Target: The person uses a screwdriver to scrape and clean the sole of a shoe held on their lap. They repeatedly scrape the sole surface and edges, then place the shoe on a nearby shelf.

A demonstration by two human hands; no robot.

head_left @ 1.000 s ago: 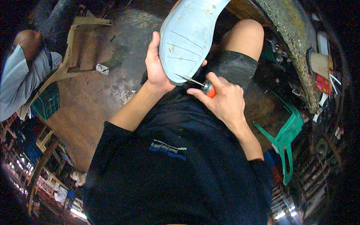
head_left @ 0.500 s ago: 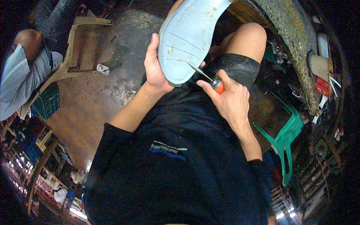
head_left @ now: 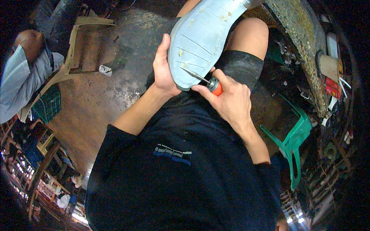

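A shoe with a pale blue-grey sole (head_left: 200, 42) is held sole up above my lap. Cut lines cross it, a groove follows its edge, and yellowish specks cling to it. My left hand (head_left: 165, 75) is wrapped round its near rounded end, thumb along the left side, other fingers mostly hidden beneath. Closed in my right hand (head_left: 233, 96) is an awl (head_left: 214, 86) with an orange handle and metal collar. Its pointed shaft lies over the sole's near end, the tip at or just above the surface near one cut line.
A rough-edged slab (head_left: 304, 50) rises at the right, with a green plastic chair (head_left: 293, 140) below it. At the left are a beige chair frame (head_left: 71, 50), a can (head_left: 105, 70), a green crate (head_left: 48, 103) and another person's leg (head_left: 23, 73).
The shoe has shifted slightly right and tilted a little in my left hand. My right hand has moved left with the awl, its tip now farther left on the sole.
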